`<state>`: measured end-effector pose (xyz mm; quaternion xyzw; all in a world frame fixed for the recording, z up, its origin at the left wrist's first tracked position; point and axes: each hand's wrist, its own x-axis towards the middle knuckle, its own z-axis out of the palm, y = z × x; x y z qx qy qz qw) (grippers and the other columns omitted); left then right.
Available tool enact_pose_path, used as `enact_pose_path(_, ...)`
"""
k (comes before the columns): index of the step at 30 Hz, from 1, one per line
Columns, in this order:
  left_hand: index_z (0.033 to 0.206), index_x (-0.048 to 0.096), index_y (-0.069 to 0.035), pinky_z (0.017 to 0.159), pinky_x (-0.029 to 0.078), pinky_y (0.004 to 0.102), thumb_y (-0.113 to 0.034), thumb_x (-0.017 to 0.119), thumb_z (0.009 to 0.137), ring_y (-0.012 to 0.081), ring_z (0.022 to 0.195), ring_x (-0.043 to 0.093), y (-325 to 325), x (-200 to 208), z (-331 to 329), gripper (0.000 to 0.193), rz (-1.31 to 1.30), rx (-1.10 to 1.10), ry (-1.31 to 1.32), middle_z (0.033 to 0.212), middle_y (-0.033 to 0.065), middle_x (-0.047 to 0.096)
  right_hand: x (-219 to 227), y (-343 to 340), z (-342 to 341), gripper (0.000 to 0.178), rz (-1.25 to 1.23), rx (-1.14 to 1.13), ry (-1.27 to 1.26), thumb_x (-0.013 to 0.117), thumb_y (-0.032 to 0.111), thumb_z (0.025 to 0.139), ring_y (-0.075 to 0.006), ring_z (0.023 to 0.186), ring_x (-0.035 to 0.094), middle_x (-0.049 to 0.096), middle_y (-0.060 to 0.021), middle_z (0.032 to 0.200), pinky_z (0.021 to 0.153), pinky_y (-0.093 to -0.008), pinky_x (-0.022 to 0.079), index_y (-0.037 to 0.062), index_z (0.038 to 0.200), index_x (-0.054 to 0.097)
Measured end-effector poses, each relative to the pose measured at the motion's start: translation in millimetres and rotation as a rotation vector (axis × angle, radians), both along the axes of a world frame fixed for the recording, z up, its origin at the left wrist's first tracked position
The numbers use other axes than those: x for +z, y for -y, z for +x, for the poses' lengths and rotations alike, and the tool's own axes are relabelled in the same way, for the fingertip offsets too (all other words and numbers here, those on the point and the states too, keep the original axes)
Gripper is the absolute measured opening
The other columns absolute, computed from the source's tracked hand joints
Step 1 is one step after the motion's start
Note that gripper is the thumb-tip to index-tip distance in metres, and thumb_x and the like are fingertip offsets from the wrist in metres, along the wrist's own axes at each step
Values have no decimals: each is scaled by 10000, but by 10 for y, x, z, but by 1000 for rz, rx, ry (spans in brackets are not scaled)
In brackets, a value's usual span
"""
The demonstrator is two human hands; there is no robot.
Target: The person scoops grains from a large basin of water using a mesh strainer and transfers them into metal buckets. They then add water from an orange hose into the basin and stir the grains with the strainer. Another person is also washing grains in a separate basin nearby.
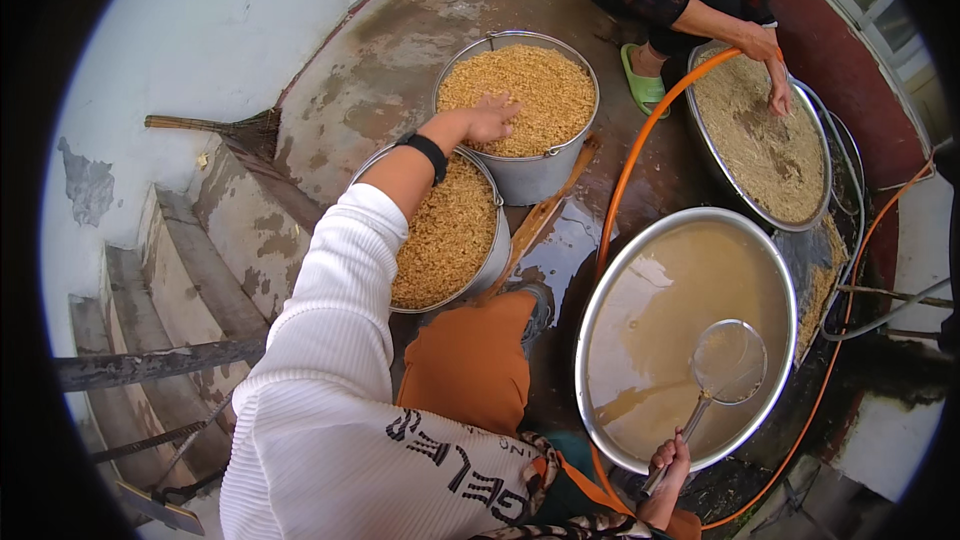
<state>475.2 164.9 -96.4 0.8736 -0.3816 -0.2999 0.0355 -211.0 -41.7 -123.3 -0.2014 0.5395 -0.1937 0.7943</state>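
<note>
My left hand [492, 118], with a black band at the wrist, reaches over the far metal bucket [530, 178]. Its fingers are stretched out at the surface of the golden grain [550, 90]; whether they press into it I cannot tell. Under my left forearm stands a second metal bucket [492, 265], also filled with grain [440, 250]. At the lower right, my right hand [672, 462] is closed round the handle of a round mesh skimmer [729, 361]. The mesh lies over cloudy brown water [680, 310] in a wide metal basin [588, 370].
Another person's hands [770, 75] are at a second basin [825, 175] of paler grain. An orange hose [612, 205] runs between buckets and basins. Concrete steps [190, 270] descend at left, near a broom [255, 130]. The floor [565, 250] is wet.
</note>
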Motion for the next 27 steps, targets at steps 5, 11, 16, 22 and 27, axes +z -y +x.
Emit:
enact_pose_path(5,1460,229,-156,1133,137,441,-222,512,910,388,1396,87,97,69,-325,622,-28,-281,-56,1520,164,145,-32,-70,-80,167,-13,32,43,488,164,949,-45,417,333,353,46,581,343,-200,317,98,1096,526)
enact_pose_path(11,1066,663,-122,893,449,384,-149,582,821,284,1039,577,65,479,-274,260,-268,4,141,1080,137,617,-21,-83,-189,157,-5,32,111,498,158,946,-50,424,339,339,48,584,351,-203,320,96,1088,528)
enact_pose_path(16,991,693,-132,832,483,393,-105,608,728,292,939,626,178,525,-33,277,-392,382,352,919,143,669,-70,-69,-193,164,2,-16,60,492,162,951,-52,424,344,345,46,585,353,-206,322,92,1095,527)
enact_pose_path(22,1050,678,-132,810,485,403,-194,657,743,306,923,634,89,325,-100,315,-572,31,727,917,181,667,-11,-69,-100,178,64,-54,156,498,176,952,-53,409,332,331,48,573,348,-204,320,90,1106,525)
enact_pose_path(27,944,719,-98,914,441,382,-84,621,777,316,1101,558,-149,934,-112,194,-438,169,474,1180,169,598,48,-116,-60,230,23,-52,169,506,252,957,-54,435,318,329,43,581,349,-193,297,95,1124,510)
